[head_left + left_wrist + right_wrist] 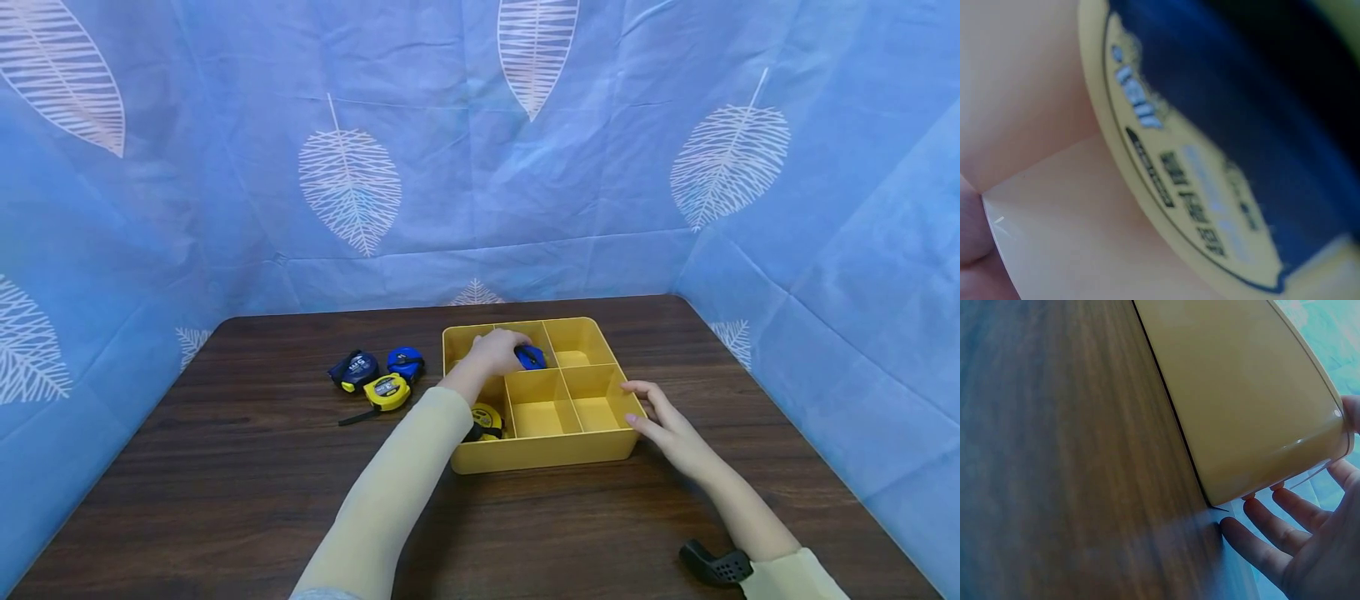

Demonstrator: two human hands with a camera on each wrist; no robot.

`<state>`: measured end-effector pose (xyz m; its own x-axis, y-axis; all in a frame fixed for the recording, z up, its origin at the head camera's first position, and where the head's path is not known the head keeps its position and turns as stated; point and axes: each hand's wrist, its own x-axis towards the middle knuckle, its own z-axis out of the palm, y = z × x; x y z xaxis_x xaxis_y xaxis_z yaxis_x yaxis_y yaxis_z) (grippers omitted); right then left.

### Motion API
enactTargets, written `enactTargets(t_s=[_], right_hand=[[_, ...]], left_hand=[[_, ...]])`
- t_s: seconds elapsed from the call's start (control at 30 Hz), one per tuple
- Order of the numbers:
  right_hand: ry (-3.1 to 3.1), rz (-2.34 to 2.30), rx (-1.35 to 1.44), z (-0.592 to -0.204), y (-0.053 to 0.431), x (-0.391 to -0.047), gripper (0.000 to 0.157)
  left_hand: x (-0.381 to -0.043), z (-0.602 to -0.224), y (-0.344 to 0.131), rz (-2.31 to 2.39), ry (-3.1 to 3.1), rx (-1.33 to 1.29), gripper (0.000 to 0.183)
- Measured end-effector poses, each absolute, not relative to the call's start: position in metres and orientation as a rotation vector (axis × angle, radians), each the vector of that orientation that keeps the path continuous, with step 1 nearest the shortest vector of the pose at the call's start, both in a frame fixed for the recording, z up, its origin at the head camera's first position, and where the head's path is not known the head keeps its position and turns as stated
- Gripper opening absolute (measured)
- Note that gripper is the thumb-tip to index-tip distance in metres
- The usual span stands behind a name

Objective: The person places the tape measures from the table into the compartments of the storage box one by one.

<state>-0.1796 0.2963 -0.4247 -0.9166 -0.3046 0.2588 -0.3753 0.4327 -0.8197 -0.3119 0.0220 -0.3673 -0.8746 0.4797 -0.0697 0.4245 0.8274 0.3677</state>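
A yellow box (543,454) with six compartments sits on the table. My left hand (497,352) reaches into its back row, fingers curled at a blue tape measure (530,357) in the back middle compartment; the hand partly covers it. Under my left forearm, a yellow and black tape measure (487,418) lies in the front left compartment; its printed yellow face (1147,150) fills much of the left wrist view. My right hand (667,425) rests against the box's right wall, with fairly straight fingers (1260,550) at the outer corner and the thumb up near the rim.
Left of the box, a dark blue tape measure (356,370), a bright blue one (406,362) and a yellow one (387,392) lie close together on the dark wooden table (225,483). A blue leaf-patterned cloth (465,183) hangs behind and beside the table.
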Motion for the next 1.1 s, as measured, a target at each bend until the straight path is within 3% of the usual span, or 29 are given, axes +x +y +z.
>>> enactTargets(t_s=[1.1], right_hand=[[-2.592, 1.508, 0.615, -0.423, 0.295, -0.179, 0.042]], left_hand=[[-0.302, -0.360, 0.028, 0.317, 2.876, 0.621, 0.038]])
